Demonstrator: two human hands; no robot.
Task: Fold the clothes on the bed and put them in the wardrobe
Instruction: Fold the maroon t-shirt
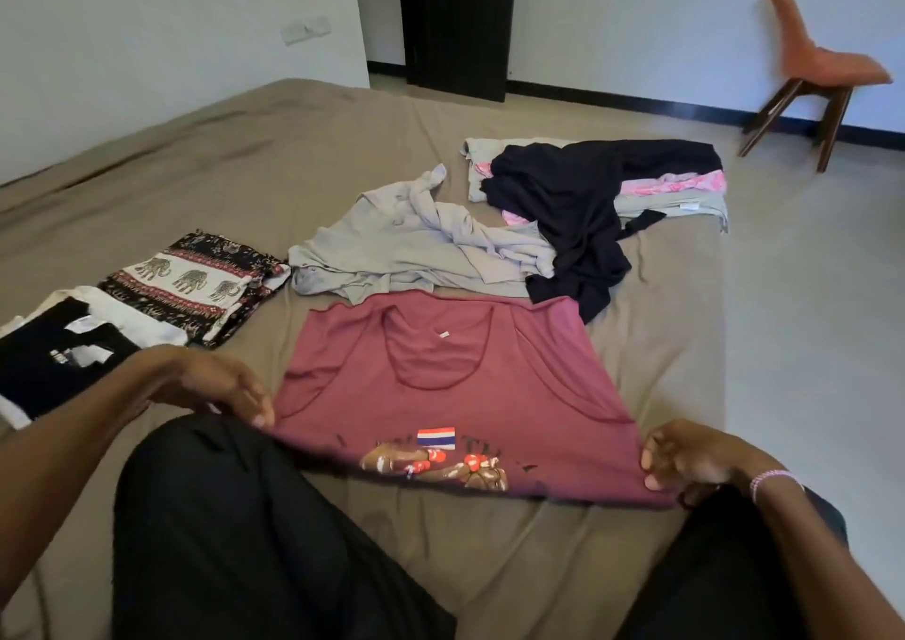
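Head view: your left hand and right hand are pinching the maroon printed tank top taut for folding.

Between left grip and right grip, the top was matt cloth; the bed sheet beneath was matt and creased; chair legs beyond were smooth wood.

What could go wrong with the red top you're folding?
The left hand and right hand pinch the maroon tank top only at its near corners, so the middle may sag and fold crooked. The crumpled grey garment and black garment lie against its far edge. They might get dragged or caught in the fold.
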